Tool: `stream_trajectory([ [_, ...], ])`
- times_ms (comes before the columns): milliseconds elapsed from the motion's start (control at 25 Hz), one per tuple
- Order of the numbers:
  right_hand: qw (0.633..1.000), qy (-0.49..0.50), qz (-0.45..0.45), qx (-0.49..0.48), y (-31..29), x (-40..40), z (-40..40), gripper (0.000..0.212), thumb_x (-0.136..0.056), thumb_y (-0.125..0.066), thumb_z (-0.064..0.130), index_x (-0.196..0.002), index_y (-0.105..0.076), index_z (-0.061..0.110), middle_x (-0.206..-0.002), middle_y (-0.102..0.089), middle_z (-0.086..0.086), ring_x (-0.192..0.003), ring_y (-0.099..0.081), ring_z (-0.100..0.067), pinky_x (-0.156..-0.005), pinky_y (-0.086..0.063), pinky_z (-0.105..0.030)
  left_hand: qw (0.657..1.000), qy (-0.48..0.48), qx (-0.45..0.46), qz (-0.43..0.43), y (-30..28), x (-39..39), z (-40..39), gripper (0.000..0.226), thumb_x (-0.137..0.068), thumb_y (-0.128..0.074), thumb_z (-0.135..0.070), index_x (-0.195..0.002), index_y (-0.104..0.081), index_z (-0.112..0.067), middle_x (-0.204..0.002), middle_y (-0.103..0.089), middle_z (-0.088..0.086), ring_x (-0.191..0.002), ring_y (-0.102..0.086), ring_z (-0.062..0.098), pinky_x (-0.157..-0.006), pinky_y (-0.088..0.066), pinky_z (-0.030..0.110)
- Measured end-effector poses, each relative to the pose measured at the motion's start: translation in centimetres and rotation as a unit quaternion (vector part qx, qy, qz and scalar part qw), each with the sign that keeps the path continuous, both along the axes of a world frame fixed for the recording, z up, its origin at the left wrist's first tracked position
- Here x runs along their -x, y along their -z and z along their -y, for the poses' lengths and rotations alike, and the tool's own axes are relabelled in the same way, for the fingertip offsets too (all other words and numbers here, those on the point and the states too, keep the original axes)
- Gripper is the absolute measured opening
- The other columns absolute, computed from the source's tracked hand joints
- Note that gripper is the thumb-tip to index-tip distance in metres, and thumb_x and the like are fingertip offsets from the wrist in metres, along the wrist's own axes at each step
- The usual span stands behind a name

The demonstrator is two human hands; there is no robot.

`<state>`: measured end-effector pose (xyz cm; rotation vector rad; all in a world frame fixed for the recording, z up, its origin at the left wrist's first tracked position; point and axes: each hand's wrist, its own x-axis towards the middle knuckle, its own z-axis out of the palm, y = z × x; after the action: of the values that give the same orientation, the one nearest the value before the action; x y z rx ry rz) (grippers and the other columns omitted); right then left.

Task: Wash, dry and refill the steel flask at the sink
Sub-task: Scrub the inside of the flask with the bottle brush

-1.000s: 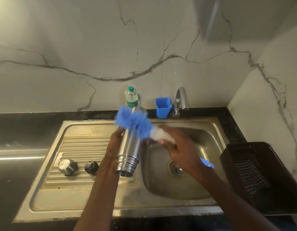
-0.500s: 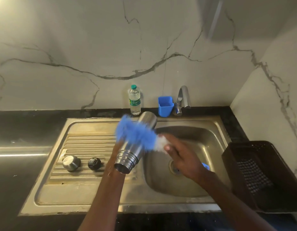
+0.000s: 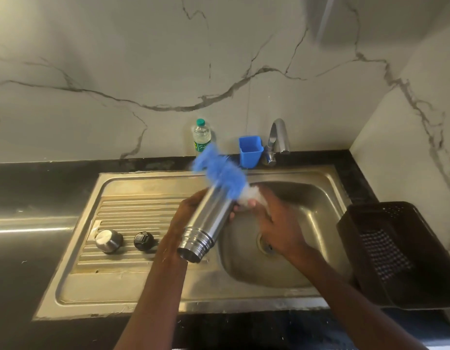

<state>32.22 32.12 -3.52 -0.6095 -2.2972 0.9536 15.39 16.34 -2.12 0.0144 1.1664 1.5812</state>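
**While the flask lies slanted over the sink's edge, the brush works its far end**

Because the steel flask (image 3: 210, 218) is held at a slant, its long axis runs from near-left to far-right: the stepped open mouth points toward the person, low and to the left, and the closed base points up and away toward the tap (image 3: 278, 137). It hangs in the air above the sink (image 3: 148, 294), over the line where the ribbed drainboard meets the basin. The left hand (image 3: 187, 218) comes from the near-left and wraps the middle of the body, its fingers curled round the far side of the steel, so only its back and thumb side show.

The right hand (image 3: 274, 228) sits just right of the flask, over the basin, its fingers closed round the pale handle end of the blue brush (image 3: 219, 173). The bristles are blurred and lie across the flask's far end, on the outside, not in the mouth.

My reading is that the outside is being scrubbed. For the inside, the mouth lies on the near-left, away from the brush head, so either flask or brush would have to turn round. The steel cap (image 3: 108, 240) and the black stopper (image 3: 143, 240) rest apart on the drainboard, left of the hands.
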Motion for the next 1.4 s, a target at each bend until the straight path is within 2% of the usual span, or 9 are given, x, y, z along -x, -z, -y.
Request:
stream_trajectory([
  [200, 0.999, -0.022, 0.008, 0.04, 0.3, -0.2, 0.0, 0.047, -0.099, -0.048, 0.063, -0.136, -0.055, 0.036, -0.117, -0.071, 0.013, -0.1, -0.069, -0.009, -0.083, -0.057, -0.037, 0.989, 0.026, -0.135, -0.047, 4.2, 1.9, 0.9, 0.091, -0.102, -0.047, -0.068, -0.152, -0.044, 0.008, -0.14, -0.056, 0.034, -0.127, -0.06, 0.041, -0.114, -0.046, 0.05],
  [280, 0.992, -0.129, 0.006, 0.018, 1.3, -1.8, 1.1, 0.049, -0.102, -0.052, 0.059, -0.141, -0.057, 0.03, -0.125, -0.069, 0.011, -0.108, -0.069, -0.009, -0.088, -0.057, -0.038, 0.932, -0.003, -0.36, 0.051, 5.2, 1.4, 1.7, 0.084, -0.111, -0.002, -0.051, -0.154, -0.006, 0.021, -0.158, -0.009, 0.05, -0.154, -0.02, 0.052, -0.13, 0.004, 0.05],
  [320, 0.989, -0.148, 0.01, 0.004, 2.1, -2.2, 1.4, 0.049, -0.102, -0.053, 0.058, -0.141, -0.058, 0.028, -0.127, -0.069, 0.01, -0.111, -0.069, -0.011, -0.089, -0.057, -0.039, 0.906, -0.022, -0.404, 0.123, 5.3, 1.5, 1.6, 0.076, -0.112, 0.004, -0.041, -0.153, -0.003, 0.022, -0.159, -0.001, 0.05, -0.155, -0.011, 0.054, -0.128, 0.009, 0.049],
  [440, 0.998, 0.009, 0.011, 0.06, 1.4, -0.4, 0.1, 0.049, -0.098, -0.049, 0.064, -0.136, -0.059, 0.035, -0.119, -0.074, 0.005, -0.103, -0.072, -0.015, -0.086, -0.059, -0.04, 0.972, -0.001, -0.231, -0.036, -0.4, 1.5, -0.5, 0.071, -0.11, -0.039, -0.055, -0.145, -0.052, 0.006, -0.133, -0.058, 0.038, -0.115, -0.067, 0.045, -0.099, -0.055, 0.048],
  [560, 0.992, 0.109, 0.0, 0.068, -2.1, 1.8, -2.7, 0.045, -0.102, -0.049, 0.056, -0.14, -0.056, 0.033, -0.115, -0.072, 0.009, -0.097, -0.071, -0.013, -0.083, -0.058, -0.038, 0.975, 0.092, 0.022, -0.201, -1.0, 3.1, -0.3, 0.07, -0.089, -0.072, -0.061, -0.141, -0.058, -0.016, -0.115, -0.074, 0.02, -0.09, -0.077, 0.032, -0.082, -0.065, 0.047],
  [720, 0.993, 0.044, 0.102, -0.043, -6.7, 2.5, -4.8, 0.039, -0.103, -0.054, 0.049, -0.142, -0.054, 0.043, -0.122, -0.072, 0.009, -0.107, -0.068, -0.017, -0.082, -0.045, -0.028, 0.899, 0.1, 0.083, -0.418, -0.4, 4.0, -0.8, 0.074, -0.064, -0.096, -0.046, -0.13, -0.066, -0.03, -0.109, -0.077, -0.003, -0.098, -0.075, 0.019, -0.085, -0.064, 0.039],
  [880, 0.992, 0.048, 0.119, -0.017, -7.1, 0.0, -3.8, 0.038, -0.101, -0.06, 0.045, -0.138, -0.061, 0.04, -0.117, -0.075, 0.008, -0.107, -0.07, -0.019, -0.081, -0.046, -0.028, 0.906, -0.007, 0.031, -0.422, -0.6, 4.5, -1.1, 0.075, -0.07, -0.096, -0.012, -0.135, -0.063, -0.027, -0.113, -0.077, -0.006, -0.098, -0.075, 0.012, -0.077, -0.06, 0.023],
  [1160, 0.992, 0.046, 0.079, -0.086, -7.6, 1.6, -1.8, 0.042, -0.101, -0.063, 0.042, -0.142, -0.057, 0.04, -0.127, -0.069, 0.012, -0.108, -0.062, -0.008, -0.078, -0.041, -0.022, 0.889, 0.01, 0.045, -0.455, -0.1, 3.6, -2.4, 0.071, -0.068, -0.097, -0.014, -0.13, -0.067, -0.026, -0.111, -0.078, -0.007, -0.097, -0.075, 0.012, -0.084, -0.062, 0.028],
  [1400, 0.993, 0.056, 0.09, -0.044, -3.1, -1.9, -1.8, 0.04, -0.1, -0.063, 0.036, -0.14, -0.057, 0.04, -0.127, -0.068, 0.009, -0.113, -0.064, -0.014, -0.086, -0.047, -0.024, 0.984, -0.077, -0.015, -0.161, -0.5, 4.2, -0.8, 0.064, -0.082, -0.083, -0.032, -0.132, -0.062, 0.001, -0.115, -0.073, 0.022, -0.098, -0.073, 0.033, -0.093, -0.06, 0.052],
])
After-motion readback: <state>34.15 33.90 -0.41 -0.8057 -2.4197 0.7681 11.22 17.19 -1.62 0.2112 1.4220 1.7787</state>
